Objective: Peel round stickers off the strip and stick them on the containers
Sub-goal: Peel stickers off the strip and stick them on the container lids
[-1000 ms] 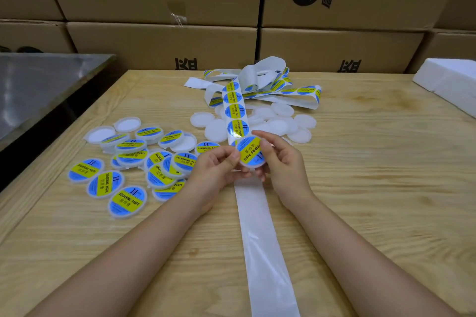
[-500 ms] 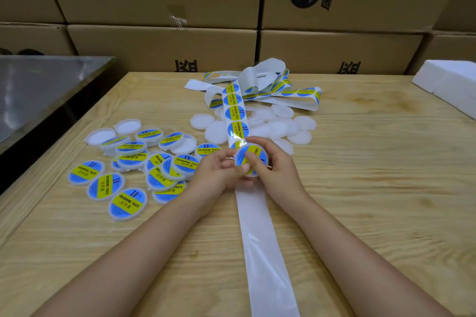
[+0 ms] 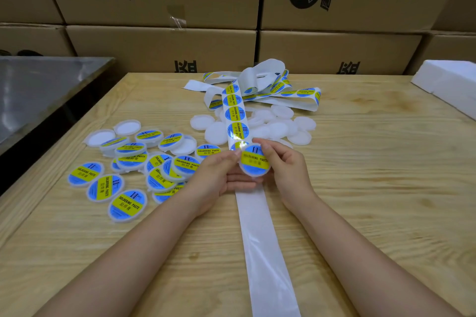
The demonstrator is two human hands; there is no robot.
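Note:
Both my hands hold one round white container above the sticker strip; a blue-and-yellow sticker covers its top. My left hand grips its left edge, thumb on the sticker. My right hand curls round its right side. The strip runs from a tangled heap at the back toward me, and its emptied white backing trails to the front edge. Labelled containers lie heaped at the left. Plain white containers lie behind my hands.
The wooden table carries everything. A white foam block sits at the far right. Cardboard boxes are stacked behind the table. A metal surface stands to the left across a dark gap.
The held container has turned so the sticker's yellow band now lies level. My right hand's fingers have come off the sticker face to the container's right rim.

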